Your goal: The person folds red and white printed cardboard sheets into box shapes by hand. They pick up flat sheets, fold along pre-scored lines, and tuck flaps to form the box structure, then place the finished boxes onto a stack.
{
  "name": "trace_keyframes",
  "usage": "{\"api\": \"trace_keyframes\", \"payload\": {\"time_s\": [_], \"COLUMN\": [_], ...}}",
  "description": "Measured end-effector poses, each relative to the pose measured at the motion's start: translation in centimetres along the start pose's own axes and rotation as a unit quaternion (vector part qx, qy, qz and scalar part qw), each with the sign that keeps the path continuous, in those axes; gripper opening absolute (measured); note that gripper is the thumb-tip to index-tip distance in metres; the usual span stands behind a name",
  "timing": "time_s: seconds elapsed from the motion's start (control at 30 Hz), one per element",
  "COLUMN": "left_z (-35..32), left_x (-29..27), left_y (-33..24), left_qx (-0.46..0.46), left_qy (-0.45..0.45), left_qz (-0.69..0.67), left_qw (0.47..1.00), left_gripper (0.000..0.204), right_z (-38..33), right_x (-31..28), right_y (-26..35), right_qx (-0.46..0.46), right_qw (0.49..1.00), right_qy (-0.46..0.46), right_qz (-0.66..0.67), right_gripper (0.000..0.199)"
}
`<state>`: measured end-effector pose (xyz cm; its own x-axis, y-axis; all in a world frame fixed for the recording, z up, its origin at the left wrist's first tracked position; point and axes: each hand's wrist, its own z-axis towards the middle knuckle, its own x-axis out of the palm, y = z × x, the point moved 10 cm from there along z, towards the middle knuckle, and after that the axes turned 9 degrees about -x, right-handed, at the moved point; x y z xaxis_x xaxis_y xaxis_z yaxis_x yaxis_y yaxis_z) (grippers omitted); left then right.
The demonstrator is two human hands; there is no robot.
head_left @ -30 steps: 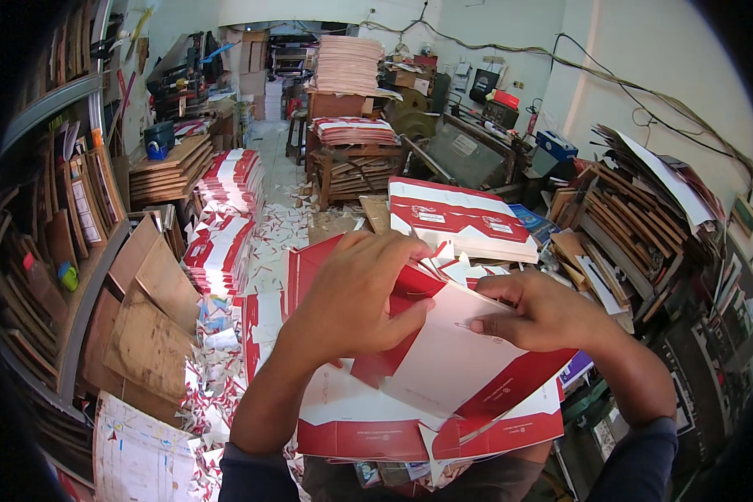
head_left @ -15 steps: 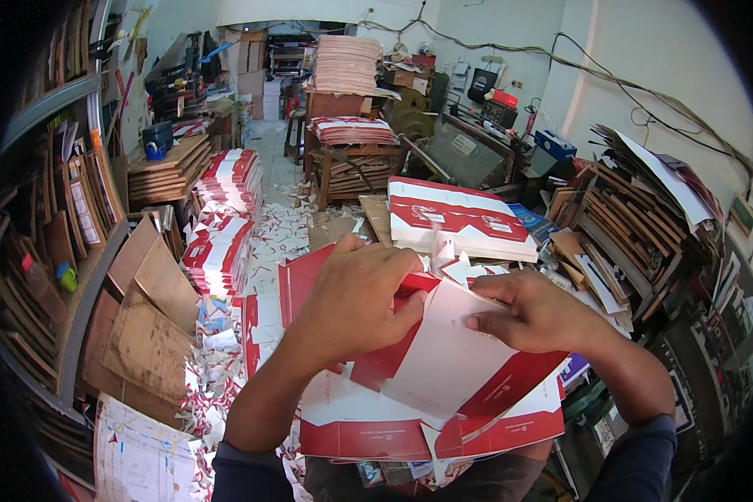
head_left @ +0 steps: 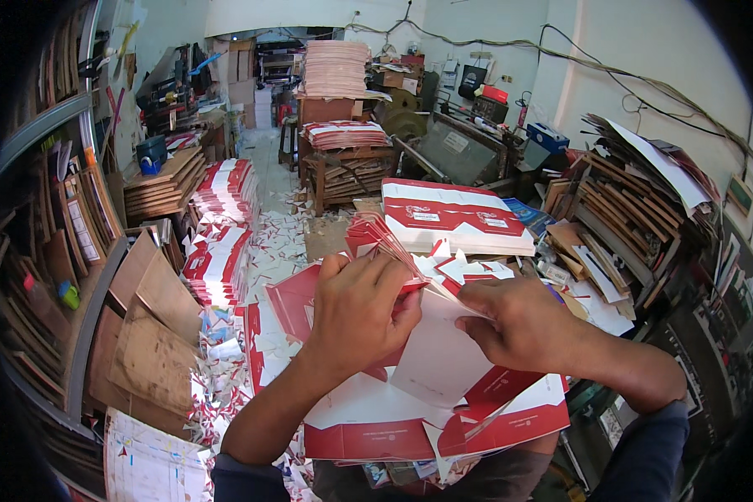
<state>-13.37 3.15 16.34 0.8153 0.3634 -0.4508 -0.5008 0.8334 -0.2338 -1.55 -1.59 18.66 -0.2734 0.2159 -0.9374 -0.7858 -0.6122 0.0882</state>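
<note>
The person's left hand (head_left: 364, 308) is pinching the top edge of some red-and-white card sheets (head_left: 439, 351), right hand (head_left: 523, 326) gripping them just beside it. They're tilted over a flat stack (head_left: 364, 440), near its front edge; a thick pile (head_left: 452, 213) sits beyond.

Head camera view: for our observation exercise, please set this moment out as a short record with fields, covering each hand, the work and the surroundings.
Left hand: thumb and fingers pinch the printed sheets at their upper edge
Right hand: grips the same sheets, farther right
Sheet colours: red and white
Underneath: flatter red-and-white pieces
Beyond the hands: thick stack with a red-and-white top
Left side: red-and-white piles, leaning wooden boards
Floor: scattered paper scraps
</note>
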Motion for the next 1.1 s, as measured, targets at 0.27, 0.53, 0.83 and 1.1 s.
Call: {"api": "trace_keyframes", "payload": {"time_s": [0.27, 0.53, 0.83, 1.1], "left_z": [-0.4, 0.5, 0.8, 1.3], "left_x": [-0.3, 1.2, 2.4, 1.1], "left_y": [-0.1, 0.7, 1.6, 0.1], "left_qx": [0.03, 0.043, 0.004, 0.059], "left_qy": [-0.005, 0.073, 0.1, 0.075], "left_qz": [-0.019, -0.073, -0.145, -0.123], "left_qw": [0.999, 0.994, 0.984, 0.988], "left_gripper": [0.021, 0.024, 0.026, 0.037], "right_z": [-0.2, 2.9, 3.3, 5.3], "right_x": [0.6, 3.3, 3.7, 2.0], "right_y": [-0.4, -5.3, -7.7, -5.8], "right_qx": [0.018, 0.191, 0.237, 0.201], "right_qw": [0.997, 0.933, 0.912, 0.93], "right_qy": [0.07, 0.194, 0.194, 0.274], "right_qz": [0.003, 0.234, 0.274, 0.138], "right_gripper": [0.023, 0.054, 0.063, 0.068]}}
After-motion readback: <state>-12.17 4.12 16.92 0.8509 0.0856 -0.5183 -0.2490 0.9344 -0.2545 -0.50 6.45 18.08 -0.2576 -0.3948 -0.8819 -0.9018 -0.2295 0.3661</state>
